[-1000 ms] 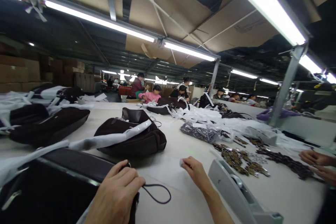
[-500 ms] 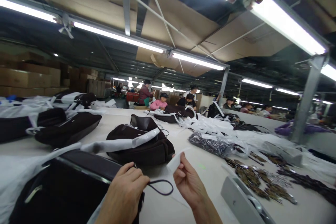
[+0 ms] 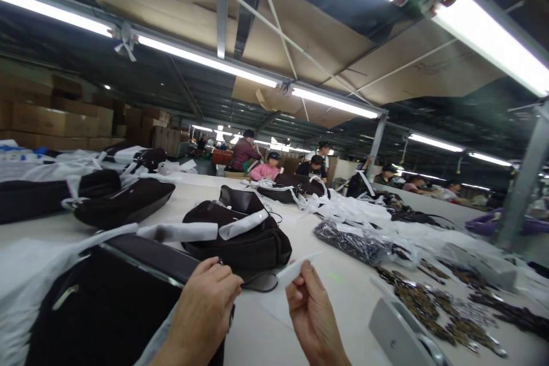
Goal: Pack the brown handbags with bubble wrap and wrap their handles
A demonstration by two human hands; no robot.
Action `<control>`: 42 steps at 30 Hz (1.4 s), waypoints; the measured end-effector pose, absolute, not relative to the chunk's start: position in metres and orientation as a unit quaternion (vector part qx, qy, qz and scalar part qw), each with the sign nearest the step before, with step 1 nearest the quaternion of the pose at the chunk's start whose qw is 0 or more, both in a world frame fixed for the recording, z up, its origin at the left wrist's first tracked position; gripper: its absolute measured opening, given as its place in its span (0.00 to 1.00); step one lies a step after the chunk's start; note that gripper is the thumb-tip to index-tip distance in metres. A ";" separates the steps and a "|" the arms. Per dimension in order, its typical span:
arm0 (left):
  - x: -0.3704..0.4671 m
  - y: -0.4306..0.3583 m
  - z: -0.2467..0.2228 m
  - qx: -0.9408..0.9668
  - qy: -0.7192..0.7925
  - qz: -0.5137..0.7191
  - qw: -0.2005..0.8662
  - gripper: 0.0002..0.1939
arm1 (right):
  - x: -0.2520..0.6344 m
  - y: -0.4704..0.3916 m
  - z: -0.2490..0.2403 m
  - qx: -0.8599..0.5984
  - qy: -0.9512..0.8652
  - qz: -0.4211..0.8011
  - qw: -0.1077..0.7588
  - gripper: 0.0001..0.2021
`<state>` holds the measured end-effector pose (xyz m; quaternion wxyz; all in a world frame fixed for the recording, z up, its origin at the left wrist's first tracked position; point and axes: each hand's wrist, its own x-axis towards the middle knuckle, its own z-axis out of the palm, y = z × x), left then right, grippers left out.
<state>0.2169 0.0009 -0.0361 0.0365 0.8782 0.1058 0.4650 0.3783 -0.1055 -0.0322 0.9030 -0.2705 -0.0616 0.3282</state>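
My left hand (image 3: 203, 303) is closed at the right end of a black bag (image 3: 115, 303), its fingers gripping the base of a thin black cord loop (image 3: 262, 282) that sticks out to the right. Between thumb and fingers, my right hand (image 3: 311, 311) pinches a thin white slip of paper (image 3: 295, 269). The slip's left edge is close to the cord loop; whether they touch I cannot tell. White wrapping (image 3: 175, 232) covers the strap of the black bag. Just beyond my hands lies a second dark bag (image 3: 240, 234) with its strap wrapped too.
A grey tape dispenser-like block (image 3: 398, 331) stands at the right front. Behind it are heaps of metal hardware (image 3: 424, 303) and a plastic-wrapped dark bundle (image 3: 351, 240). More dark bags (image 3: 128, 203) lie left. Several people (image 3: 266, 168) work across the white table (image 3: 201, 186).
My right hand has lowered slightly, and the white slip is tilted flatter, with its edge now by the cord loop. My left hand keeps its grip. The view has shifted a little left.
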 end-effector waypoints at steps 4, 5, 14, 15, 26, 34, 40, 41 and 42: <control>0.217 0.000 -0.036 0.880 0.113 0.459 0.037 0.15 | 0.377 -0.104 -0.038 -0.278 -0.095 0.289 0.911 0.25; 0.217 0.000 -0.036 0.880 0.116 0.459 0.038 0.15 | 0.377 -0.103 -0.039 -0.277 -0.097 0.282 0.913 0.25; 0.216 0.000 -0.038 0.883 0.128 0.449 0.042 0.15 | 0.388 -0.105 -0.045 -0.278 -0.108 0.274 0.914 0.25; 0.216 -0.001 -0.038 0.883 0.129 0.449 0.042 0.15 | 0.389 -0.105 -0.047 -0.283 -0.113 0.274 0.912 0.24; 0.215 -0.005 -0.037 0.874 0.133 0.463 0.054 0.15 | 0.384 -0.106 -0.045 -0.313 -0.123 0.317 0.887 0.28; 0.216 -0.005 -0.038 0.864 0.130 0.486 0.018 0.15 | 0.378 -0.109 -0.043 -0.350 -0.140 0.295 0.878 0.30; 0.215 -0.007 -0.037 0.862 0.127 0.490 0.024 0.15 | 0.374 -0.107 -0.046 -0.387 -0.151 0.261 0.871 0.29; 0.215 -0.008 -0.036 0.863 0.127 0.488 0.029 0.15 | 0.374 -0.106 -0.046 -0.390 -0.158 0.258 0.870 0.29; 0.215 -0.008 -0.036 0.864 0.125 0.486 0.034 0.15 | 0.373 -0.106 -0.046 -0.392 -0.170 0.259 0.866 0.28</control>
